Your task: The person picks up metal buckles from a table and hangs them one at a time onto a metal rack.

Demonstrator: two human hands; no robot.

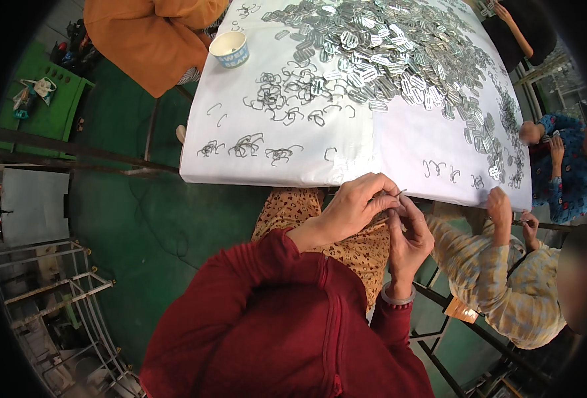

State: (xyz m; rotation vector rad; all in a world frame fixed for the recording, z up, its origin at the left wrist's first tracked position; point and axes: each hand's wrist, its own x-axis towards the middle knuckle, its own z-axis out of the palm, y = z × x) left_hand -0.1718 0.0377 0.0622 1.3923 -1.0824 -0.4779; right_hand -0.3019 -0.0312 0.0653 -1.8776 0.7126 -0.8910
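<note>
Just off the near edge of the white-covered table (267, 174), my left hand (354, 205) and my right hand (410, 237) meet, fingertips pinched together. A thin dark wire piece (401, 193) pokes out between them, and the fingers hide most of it. Bent wire hooks (280, 154) lie in small groups along the near side of the tabletop, with a larger tangle of them (273, 93) farther back. Flat silvery slotted metal plates (379, 60) are heaped over the far middle of the table and trail down its right side.
A paper cup (230, 50) stands at the table's left edge. An orange-clothed person (151, 40) is at far left. A co-worker in a checked shirt (499, 285) works close on my right, with others beyond. A metal rack (61, 292) and green bench (41, 99) stand left.
</note>
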